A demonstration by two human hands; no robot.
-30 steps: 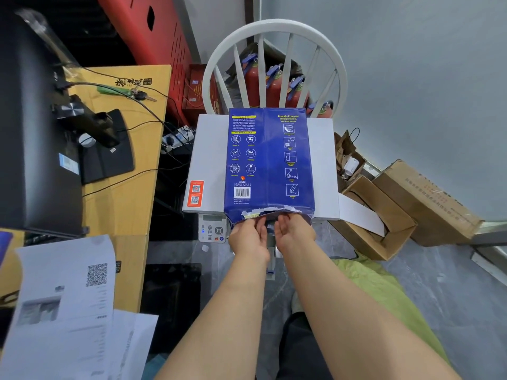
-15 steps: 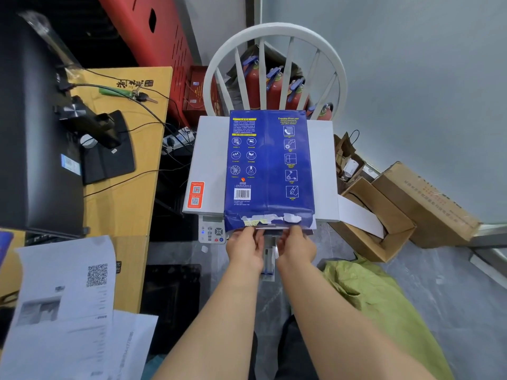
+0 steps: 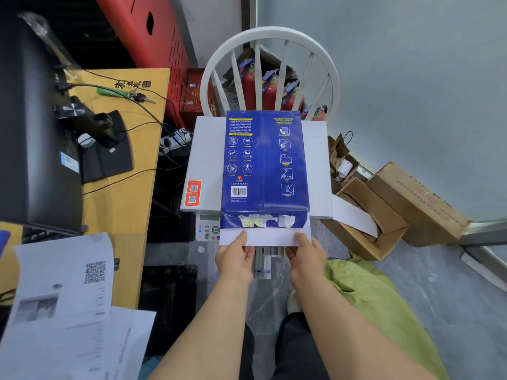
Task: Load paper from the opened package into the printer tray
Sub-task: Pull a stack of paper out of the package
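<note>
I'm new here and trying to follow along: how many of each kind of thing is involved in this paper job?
Hands: 2, left hand and right hand
Blue paper package: 1
White paper stack: 1
Printer: 1
Total: 5

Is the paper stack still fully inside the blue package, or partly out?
Partly out: a white band of paper protrudes from the blue package at its torn near end, gripped by the left hand and right hand.

The paper package (image 3: 264, 165) is laid on the printer (image 3: 204, 160), flanked by a desk (image 3: 123, 193) leftward and boxes (image 3: 384, 215) rightward.
</note>
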